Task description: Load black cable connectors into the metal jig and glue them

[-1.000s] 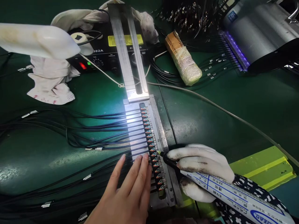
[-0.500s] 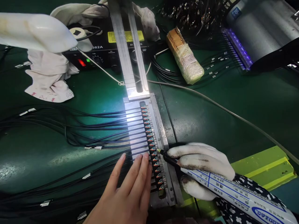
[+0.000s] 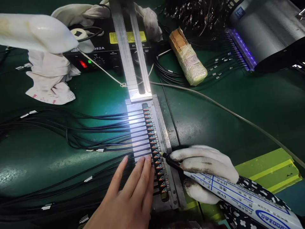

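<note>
A metal fixture [image 3: 164, 136] holds a row of black cables [image 3: 114, 127], their exposed connector ends lined up along its slot. My left hand [image 3: 130, 194] is bare and lies flat, fingers stretched, over the lower cables and the fixture's left side. In its white glove, my right hand [image 3: 207, 168] is closed around a tube of UV glue [image 3: 238, 197] with a black nozzle. The thin yellowish tip [image 3: 161, 154] meets the row of connectors about halfway down; whether it touches one is hard to tell.
A slotted metal bar [image 3: 133, 63] stands above the fixture before a black control box [image 3: 105, 57]. A wrapped block [image 3: 189, 60] lies at the back. At the right are a purple-lit lamp unit [image 3: 259, 35] and a yellow-green mat [image 3: 269, 173]. A white lamp arm [image 3: 35, 33] reaches in at the left.
Almost nothing differs. The whole view has shifted very slightly; both hands and the glue tip keep the same place at the connectors.
</note>
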Tool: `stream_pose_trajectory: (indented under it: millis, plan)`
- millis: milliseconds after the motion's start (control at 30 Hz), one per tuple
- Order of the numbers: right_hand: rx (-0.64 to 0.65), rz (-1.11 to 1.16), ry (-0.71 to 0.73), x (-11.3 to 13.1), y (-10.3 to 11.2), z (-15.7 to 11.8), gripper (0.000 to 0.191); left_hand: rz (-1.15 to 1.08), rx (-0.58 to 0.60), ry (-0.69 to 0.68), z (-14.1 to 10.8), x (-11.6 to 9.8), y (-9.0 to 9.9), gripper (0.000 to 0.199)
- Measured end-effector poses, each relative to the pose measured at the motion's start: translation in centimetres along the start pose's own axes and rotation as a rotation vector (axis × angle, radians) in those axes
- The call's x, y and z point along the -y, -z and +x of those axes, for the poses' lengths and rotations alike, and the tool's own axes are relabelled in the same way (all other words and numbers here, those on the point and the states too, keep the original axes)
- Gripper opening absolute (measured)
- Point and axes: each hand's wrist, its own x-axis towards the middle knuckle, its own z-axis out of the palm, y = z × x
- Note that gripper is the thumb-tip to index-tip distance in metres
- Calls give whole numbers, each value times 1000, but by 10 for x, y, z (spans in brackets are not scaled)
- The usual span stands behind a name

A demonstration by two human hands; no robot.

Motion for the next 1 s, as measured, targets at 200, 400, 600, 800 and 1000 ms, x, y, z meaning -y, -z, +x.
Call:
stream_pose_trajectory:
  millis: [200,400,600,800,1000]
  plan:
    - [6,-25,-2,2,2,1,15,8,5,9,2,-1,1,56]
    - [-5,-19,7,3,1,2,15,-9,3,-9,4,2,4,53]
    - [-5,-4,13,-1,-1,-6,16,14,-21,-20,4,2,3,50]
    - [-15,-55,50,6,3,-4,13,13,-21,-18,0,0,5,48]
    - [-4,-115,49,19,6,-5,14,-32,-15,-87,-4,-1,8,50]
